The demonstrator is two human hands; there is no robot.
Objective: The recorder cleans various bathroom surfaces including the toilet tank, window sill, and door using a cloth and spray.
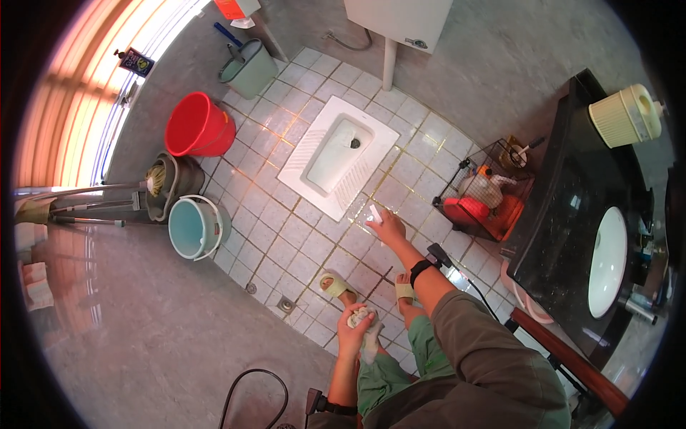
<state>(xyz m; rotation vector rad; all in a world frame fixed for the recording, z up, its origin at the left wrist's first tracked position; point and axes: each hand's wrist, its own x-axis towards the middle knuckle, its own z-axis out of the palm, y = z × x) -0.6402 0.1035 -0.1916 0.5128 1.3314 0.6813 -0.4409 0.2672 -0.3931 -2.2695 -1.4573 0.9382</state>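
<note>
Bathrm floor (271,239) tiled, squat toilet (337,161) past R hand (388,227).

Shirt (436,406): dark brown-grey, loose, softly creased.
Right sleeve (468,325): same cloth, wide, hem near the elbow.
Shorts (430,348): green, loose in the leg.
Slippers (334,285): a pale yellow pair, open-toed, with a broad band over each foot.
Right strap (423,270): black, round the forearm, carrying a small black block (437,253).
Cable (486,301): thin, mostly dark, from the block back past the sleeve.
Left strap (341,409): black, round the forearm, with a similar block beside it.
</note>
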